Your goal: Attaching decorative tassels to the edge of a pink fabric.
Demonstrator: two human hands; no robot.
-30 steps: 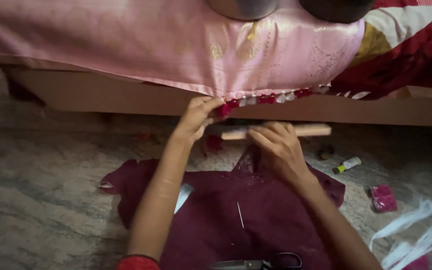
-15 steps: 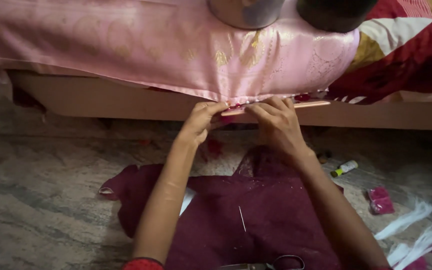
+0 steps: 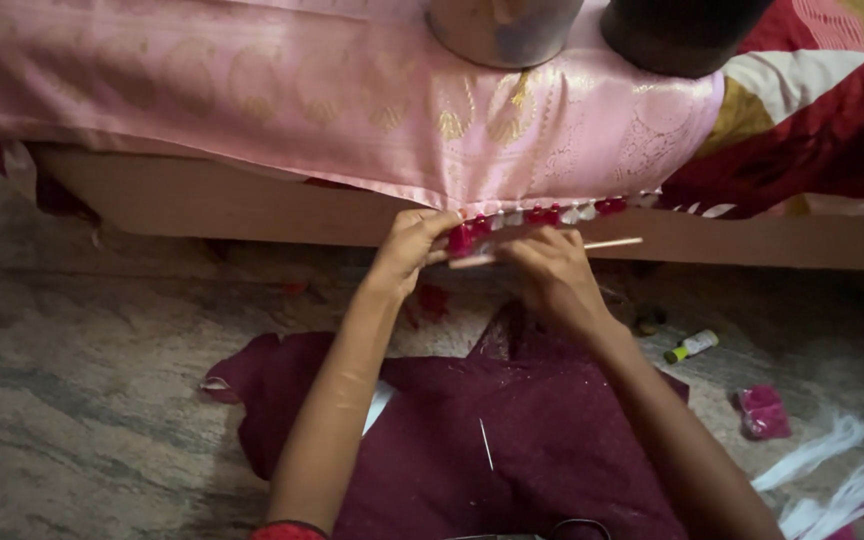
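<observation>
Two hands meet at the hem of a pink cloth (image 3: 332, 100) that hangs over the edge of a bed. The left hand (image 3: 410, 250) pinches a red tassel (image 3: 462, 240) on the cloth's fringe, fingers closed on it. The right hand (image 3: 550, 272) is curled around a thin wooden stick (image 3: 607, 243) that lies level just under the row of red and white tassels; its fingers are closed on the stick.

Below the cloth runs the bed's plain wooden frame (image 3: 202, 200). On the bed stand a metal pot (image 3: 502, 30) and a dark pot (image 3: 677, 35), side by side, next to a red and cream quilt (image 3: 812, 110).

The floor (image 3: 72, 400) is mottled grey-brown stone. A maroon garment (image 3: 512, 440) is spread across it under the forearms, with a needle (image 3: 486, 444) lying on it. To the right lie a small tube with a green cap (image 3: 692, 346), a pink packet (image 3: 762, 412) and white strips (image 3: 832, 470), well apart from the hands.
</observation>
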